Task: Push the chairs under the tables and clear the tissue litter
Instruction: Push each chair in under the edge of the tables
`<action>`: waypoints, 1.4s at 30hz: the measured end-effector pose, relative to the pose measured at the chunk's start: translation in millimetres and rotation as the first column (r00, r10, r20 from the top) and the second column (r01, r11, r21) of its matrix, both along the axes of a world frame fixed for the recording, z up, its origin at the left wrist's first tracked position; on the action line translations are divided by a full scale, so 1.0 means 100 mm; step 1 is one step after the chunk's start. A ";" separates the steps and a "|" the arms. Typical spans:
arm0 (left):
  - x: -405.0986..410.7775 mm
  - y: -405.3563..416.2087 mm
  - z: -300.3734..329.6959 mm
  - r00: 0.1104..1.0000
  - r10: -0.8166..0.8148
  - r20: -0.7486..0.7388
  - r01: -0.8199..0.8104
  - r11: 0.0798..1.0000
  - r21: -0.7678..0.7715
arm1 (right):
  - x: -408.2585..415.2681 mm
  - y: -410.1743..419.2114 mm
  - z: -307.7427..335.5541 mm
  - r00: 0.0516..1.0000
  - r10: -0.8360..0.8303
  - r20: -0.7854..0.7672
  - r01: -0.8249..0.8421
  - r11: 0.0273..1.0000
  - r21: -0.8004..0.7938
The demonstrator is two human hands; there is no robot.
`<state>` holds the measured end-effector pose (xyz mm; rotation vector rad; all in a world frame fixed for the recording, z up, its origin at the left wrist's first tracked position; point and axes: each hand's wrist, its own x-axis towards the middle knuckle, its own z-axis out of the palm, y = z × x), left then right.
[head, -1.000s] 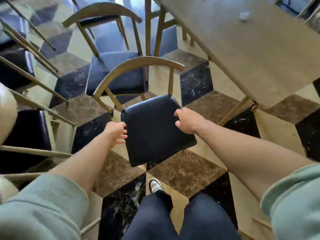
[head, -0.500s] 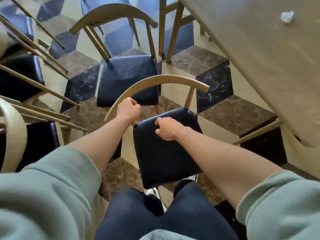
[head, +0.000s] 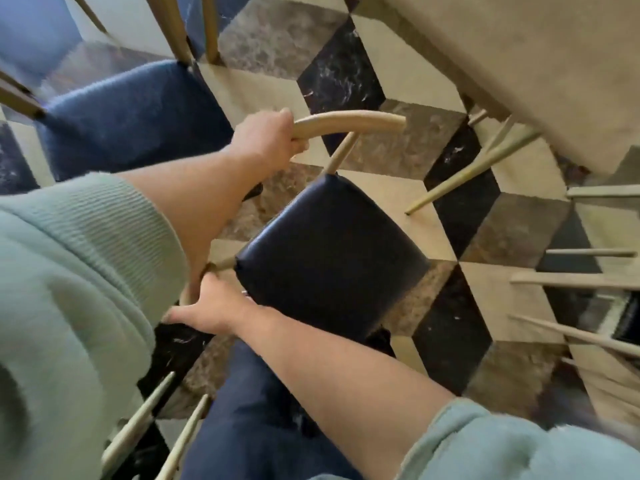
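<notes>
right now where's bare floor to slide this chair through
Open tiles lie between the black seat and the table, past its slanted leg. Crowded: blue chair on the left, chair legs on the right. Both hands grip the backrest.

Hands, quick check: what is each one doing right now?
Left hand: closed around the chair's curved backrest rail.
Right hand: gripping the same rail's lower end beside the black seat.

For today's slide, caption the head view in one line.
Both hands, left and right, grip the black-seated chair's curved backrest beside the table.
</notes>
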<state>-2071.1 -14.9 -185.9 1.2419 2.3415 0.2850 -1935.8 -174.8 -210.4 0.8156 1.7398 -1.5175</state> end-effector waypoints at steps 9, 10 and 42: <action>-0.39 -0.12 0.00 0.998 0.010 0.065 -0.010 1.000 -0.015 | 0.00 -0.15 -0.01 0.956 -0.283 0.075 0.289 0.953 -0.088; -0.47 -0.17 0.01 0.997 0.034 0.069 -0.034 0.999 -0.010 | 0.03 -0.11 -0.01 0.974 -0.218 0.059 0.223 0.972 -0.076; 1.30 1.00 0.05 0.334 0.865 0.374 -0.796 0.471 -0.381 | 2.52 4.67 0.23 0.866 0.460 0.196 -0.437 0.508 0.742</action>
